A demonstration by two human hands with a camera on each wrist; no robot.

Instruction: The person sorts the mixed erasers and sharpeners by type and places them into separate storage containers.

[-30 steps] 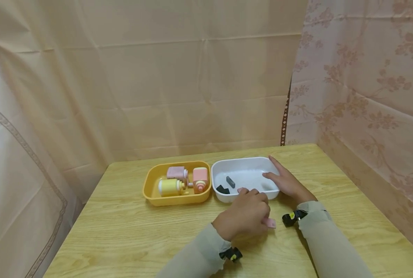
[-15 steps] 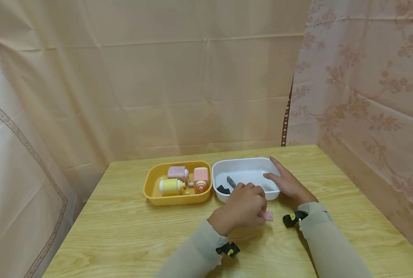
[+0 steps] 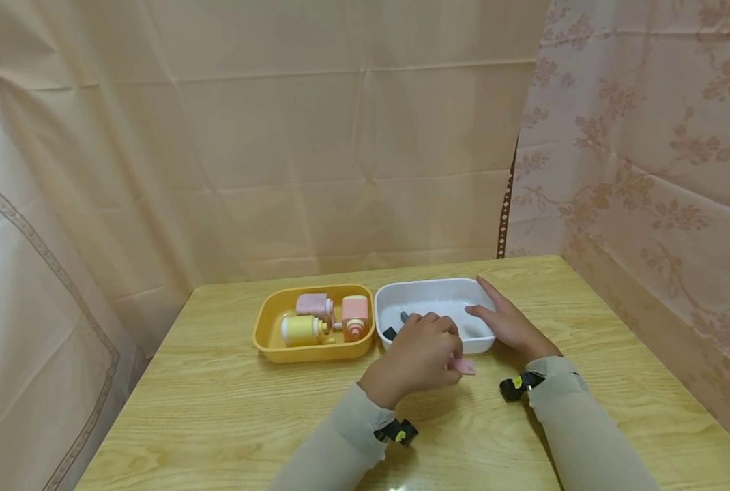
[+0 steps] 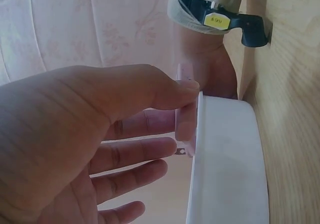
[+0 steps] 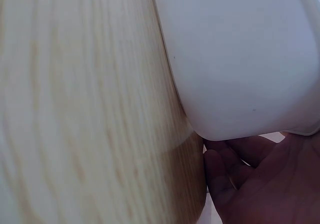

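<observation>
Thumb and index finger of my left hand (image 3: 419,353) pinch a small, flat pink block (image 3: 465,367) at the front rim of the white tray (image 3: 432,285). In the left wrist view the pink block (image 4: 185,71) stands upright beside the tray's edge, partly covered by the fingers, while the other fingers spread loosely. My right hand (image 3: 507,326) grips the tray's right end, thumb over the rim and fingers along the outer wall. Inside the tray lie a black piece (image 3: 389,333) and a grey piece (image 3: 404,316), both partly hidden behind the left hand.
A yellow tray (image 3: 273,355) stands against the white one on the left. It holds a yellow bottle (image 3: 300,331), a pink bottle (image 3: 355,310) and a lilac bottle (image 3: 311,304), all with pump tops. Curtains hang behind the wooden table (image 3: 217,402).
My left hand has risen and moved forward with the pink block to the tray's front rim, covering more of the grey and black pieces. The right hand stays where it was.
</observation>
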